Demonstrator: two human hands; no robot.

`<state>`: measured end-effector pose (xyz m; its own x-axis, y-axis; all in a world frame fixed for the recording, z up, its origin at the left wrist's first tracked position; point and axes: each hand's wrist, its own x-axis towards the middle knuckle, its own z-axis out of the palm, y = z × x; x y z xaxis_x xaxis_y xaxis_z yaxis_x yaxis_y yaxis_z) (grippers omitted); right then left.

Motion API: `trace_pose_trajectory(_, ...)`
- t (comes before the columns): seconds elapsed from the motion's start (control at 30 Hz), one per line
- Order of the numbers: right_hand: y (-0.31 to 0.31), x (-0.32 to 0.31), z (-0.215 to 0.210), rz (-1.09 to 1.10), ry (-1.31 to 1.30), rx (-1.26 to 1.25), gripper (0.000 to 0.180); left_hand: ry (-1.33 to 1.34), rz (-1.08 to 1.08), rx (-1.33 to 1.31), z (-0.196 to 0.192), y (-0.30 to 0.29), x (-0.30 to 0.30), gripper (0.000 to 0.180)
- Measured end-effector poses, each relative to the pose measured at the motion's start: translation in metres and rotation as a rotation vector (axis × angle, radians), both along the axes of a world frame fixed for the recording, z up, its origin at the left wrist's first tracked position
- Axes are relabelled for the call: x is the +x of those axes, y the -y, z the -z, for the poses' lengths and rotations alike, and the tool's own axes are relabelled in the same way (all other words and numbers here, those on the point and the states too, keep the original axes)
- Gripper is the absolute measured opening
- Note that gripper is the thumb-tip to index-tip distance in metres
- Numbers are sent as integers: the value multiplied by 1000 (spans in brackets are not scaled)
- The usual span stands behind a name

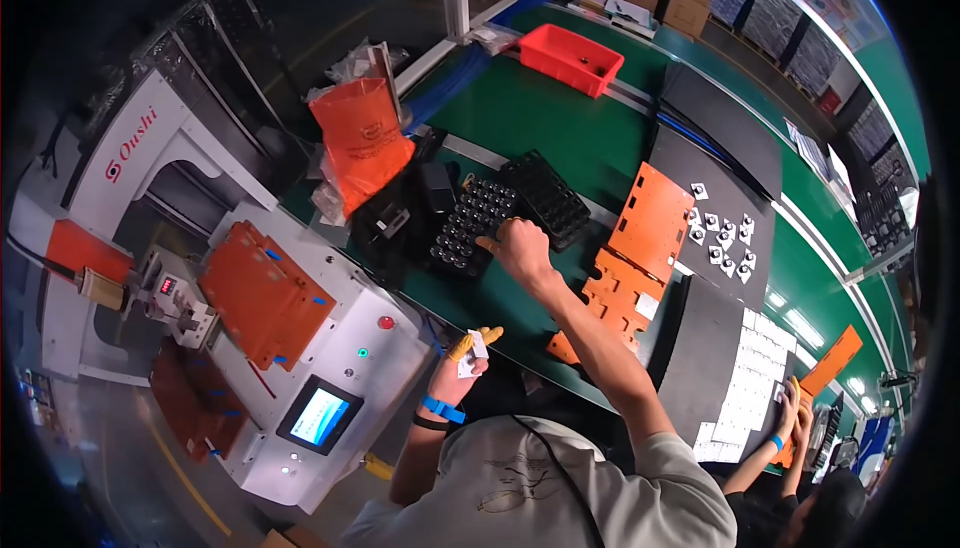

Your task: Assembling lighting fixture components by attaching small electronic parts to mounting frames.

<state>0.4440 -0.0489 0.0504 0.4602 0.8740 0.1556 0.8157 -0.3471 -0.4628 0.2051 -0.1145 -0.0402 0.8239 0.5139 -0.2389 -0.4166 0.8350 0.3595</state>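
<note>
My left hand [460, 373], with yellow covers on its fingers, is closed on a small white card [470, 356] near the table's front edge. My right hand [522, 250] reaches over the right edge of a black tray [474, 223] filled with rows of small round dark parts. Its fingers are curled together, and what they hold, if anything, is hidden. Just beyond that hand lies a second black tray [547, 198] with compartments. To the right, an orange plate with cut-outs [625, 278] carries a small white piece.
On my left stands a white machine [365, 378] with a screen and an orange plate [265, 293]. White pieces with round black parts [722, 238] lie on a black mat. Beyond are a red bin [570, 60] and an orange bag [362, 143]. A co-worker's hands [790, 418] work at right.
</note>
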Motion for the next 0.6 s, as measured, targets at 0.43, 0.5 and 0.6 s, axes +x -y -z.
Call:
trace_pose_trajectory(0.43,71,-22,-41,-225,-657,181,25,21,-16,136,-28,-9,9,54)
trace_pose_trajectory(0.5,100,-35,-51,-289,-850,161,20,68,-91,206,-33,-10,12,48)
trace_pose_trajectory(0.6,128,-44,-56,-272,-900,164,20,-102,-144,369,-54,-7,14,47)
